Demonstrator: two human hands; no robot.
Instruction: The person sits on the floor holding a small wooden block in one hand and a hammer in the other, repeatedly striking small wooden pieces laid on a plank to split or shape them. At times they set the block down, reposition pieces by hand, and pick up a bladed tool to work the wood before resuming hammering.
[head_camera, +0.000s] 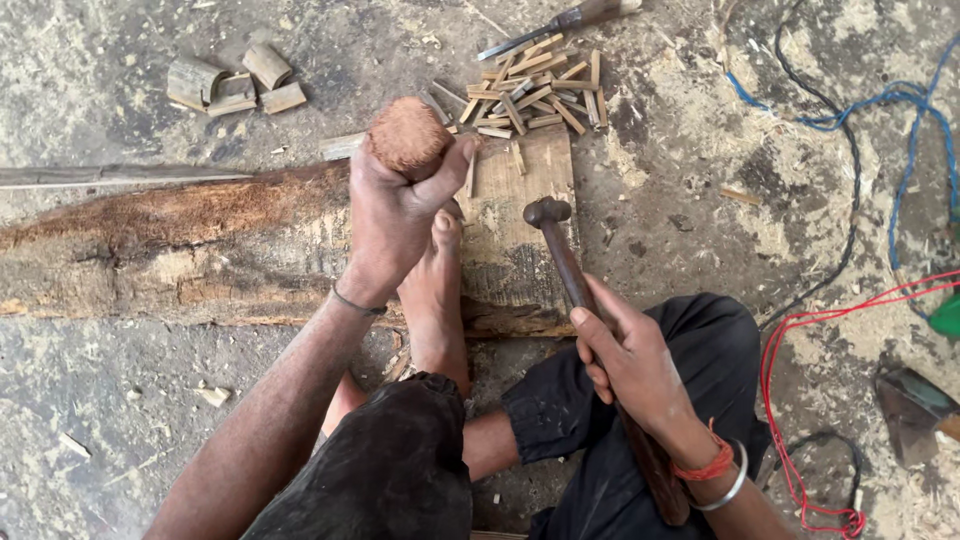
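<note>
Woodwork down on a dusty concrete floor (700, 200), seen from above the knees. Gripped in the left hand (395, 215), fingers clamped tight around it with the thumb hooked over the side: an upright tool with a frayed, rounded reddish-brown wooden top (408, 132), stood on the sawn end of a long, rough, bark-edged brown log (200, 250). Cannot tell what sits under the tool's lower end, hidden behind the palm. Pinning the log from the near side, a bare foot (435, 290), toes just below the left hand.

Held in the right hand (630, 360), fingers closed round the shaft: a dark, rusty metal-headed hammer with a brown wooden handle (547, 212), head low over the log, just right of the upright tool and apart from it.

Just beyond the log end, a heap of short pale split wooden sticks (535, 90); above that, a long dark-bladed chisel (560, 25). Far left, a few curved grey-brown bamboo offcuts (230, 85). To the right, loose blue cable (900, 110) and red cable (800, 330).

Looks like the striking stage: tool seated, hammer not yet on its top. Calls for a square blow on the rounded top, clear of the thumb, with the foot pressing down
</note>
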